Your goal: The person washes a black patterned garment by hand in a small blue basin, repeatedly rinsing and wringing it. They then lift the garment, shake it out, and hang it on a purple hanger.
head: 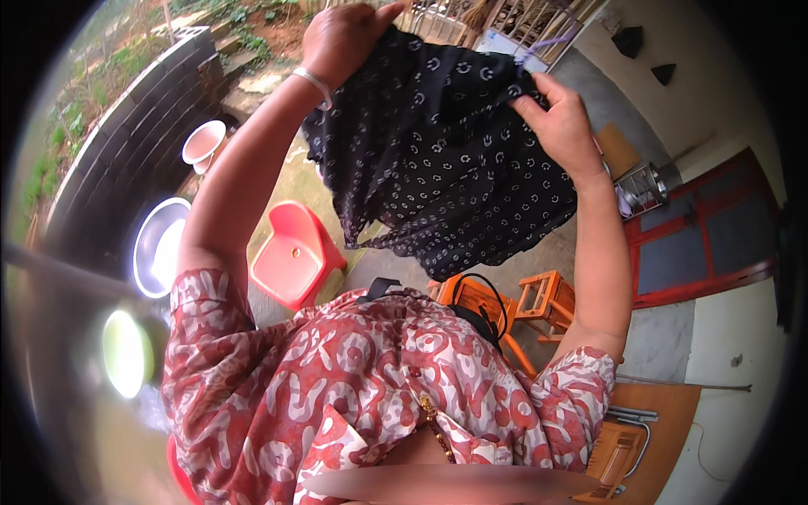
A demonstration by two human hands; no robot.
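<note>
A black cloth garment (454, 145) with a small white print hangs spread out in front of me at the top of the view. My left hand (344, 44), with a silver bangle at the wrist, is raised at the garment's upper left corner and closed on it. My right hand (562, 120) pinches its upper right edge between thumb and fingers. Just above the right hand, a purple cord or strap (549, 44) meets the cloth. The lower edge of the garment falls loose in uneven folds, and I cannot tell what kind of garment it is.
Below the cloth stand a red plastic chair (287, 259) and wooden stools (546, 300). Along a grey block wall (132, 113) at left are a metal basin (154, 246), a green basin (129, 353) and a pale basin (204, 142). A red-framed door (701, 230) is at right.
</note>
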